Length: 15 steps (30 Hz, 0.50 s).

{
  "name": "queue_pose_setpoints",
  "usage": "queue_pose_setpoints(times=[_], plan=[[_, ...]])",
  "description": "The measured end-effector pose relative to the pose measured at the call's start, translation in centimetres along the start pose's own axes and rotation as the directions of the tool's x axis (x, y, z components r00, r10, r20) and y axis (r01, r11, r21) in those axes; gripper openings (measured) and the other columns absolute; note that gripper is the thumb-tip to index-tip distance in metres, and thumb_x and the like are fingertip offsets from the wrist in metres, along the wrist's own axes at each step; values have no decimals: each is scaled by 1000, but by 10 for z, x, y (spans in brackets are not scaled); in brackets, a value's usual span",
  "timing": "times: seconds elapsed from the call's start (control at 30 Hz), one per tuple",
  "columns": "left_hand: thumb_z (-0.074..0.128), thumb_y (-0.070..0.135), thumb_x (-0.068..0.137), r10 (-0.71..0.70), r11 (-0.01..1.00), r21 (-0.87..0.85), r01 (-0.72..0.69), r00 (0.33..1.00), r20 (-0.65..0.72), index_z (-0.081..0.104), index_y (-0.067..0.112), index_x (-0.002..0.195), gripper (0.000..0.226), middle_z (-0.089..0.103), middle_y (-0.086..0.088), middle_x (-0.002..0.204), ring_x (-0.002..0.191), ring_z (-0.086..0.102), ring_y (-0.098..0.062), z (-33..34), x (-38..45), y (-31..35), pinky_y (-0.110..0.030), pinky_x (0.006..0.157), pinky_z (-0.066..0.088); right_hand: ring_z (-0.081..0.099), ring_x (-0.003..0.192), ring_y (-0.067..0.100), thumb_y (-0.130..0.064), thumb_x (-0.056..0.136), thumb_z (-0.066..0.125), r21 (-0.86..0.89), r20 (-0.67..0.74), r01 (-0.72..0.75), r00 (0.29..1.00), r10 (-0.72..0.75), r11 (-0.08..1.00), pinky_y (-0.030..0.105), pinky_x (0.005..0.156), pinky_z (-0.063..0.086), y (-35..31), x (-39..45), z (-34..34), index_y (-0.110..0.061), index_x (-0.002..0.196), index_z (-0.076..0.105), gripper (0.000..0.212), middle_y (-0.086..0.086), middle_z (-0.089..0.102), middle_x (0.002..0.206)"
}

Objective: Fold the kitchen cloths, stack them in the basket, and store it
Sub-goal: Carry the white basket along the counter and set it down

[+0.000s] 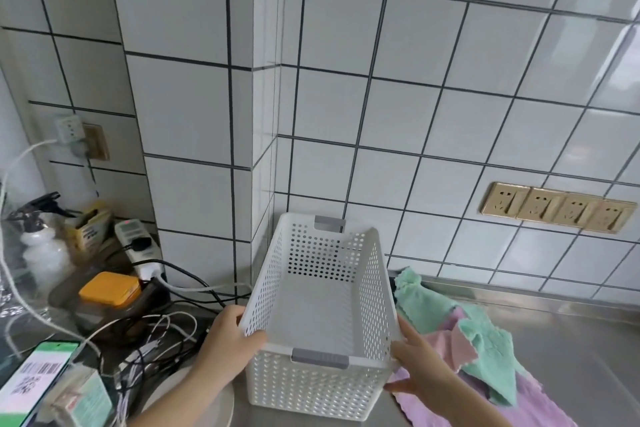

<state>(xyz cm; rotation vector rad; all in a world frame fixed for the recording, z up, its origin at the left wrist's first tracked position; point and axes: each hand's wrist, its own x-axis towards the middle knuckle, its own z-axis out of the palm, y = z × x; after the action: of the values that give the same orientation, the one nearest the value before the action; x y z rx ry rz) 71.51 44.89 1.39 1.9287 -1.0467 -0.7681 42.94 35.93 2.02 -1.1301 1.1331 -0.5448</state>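
A white perforated plastic basket (322, 308) with grey handle grips stands on the steel counter against the tiled wall corner, and nothing lies in it. My left hand (230, 336) grips its near left rim, thumb inside. My right hand (417, 362) holds its near right corner, fingers along the outer wall. Right of the basket lie crumpled kitchen cloths: green ones (485, 354) on top of pink ones (446, 343) and a lilac one (526, 402). The basket hides part of the pile.
Left of the basket there is clutter: tangled cables (156, 336), a power strip (138, 246), a jar with an orange lid (109, 289), a spray bottle (41, 246), a phone (38, 378) and a white plate (194, 399). Gold wall sockets (557, 206) sit above the steel counter (571, 340).
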Motion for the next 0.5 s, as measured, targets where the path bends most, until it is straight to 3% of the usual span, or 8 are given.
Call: queue_pose_setpoints(times=[0.13, 0.5], plan=[[61, 17, 73, 15, 1000, 19, -15, 1000, -16, 52, 15, 101, 30, 61, -4, 94, 72, 63, -25, 3, 5, 6, -36, 59, 53, 64, 87, 24, 7, 85, 36, -26, -33, -3, 999, 2, 1000, 43, 68, 58, -3, 14, -3, -47, 122, 50, 67, 4, 69, 105], [62, 12, 78, 8, 1000, 6, -8, 1000, -22, 47, 14, 106, 32, 58, -2, 98, 80, 62, -21, 5, 9, 10, -40, 69, 55, 63, 80, 24, 7, 87, 35, -55, -49, -9, 999, 6, 998, 41, 61, 58, -5, 22, -4, -44, 125, 46, 65, 4, 66, 105]])
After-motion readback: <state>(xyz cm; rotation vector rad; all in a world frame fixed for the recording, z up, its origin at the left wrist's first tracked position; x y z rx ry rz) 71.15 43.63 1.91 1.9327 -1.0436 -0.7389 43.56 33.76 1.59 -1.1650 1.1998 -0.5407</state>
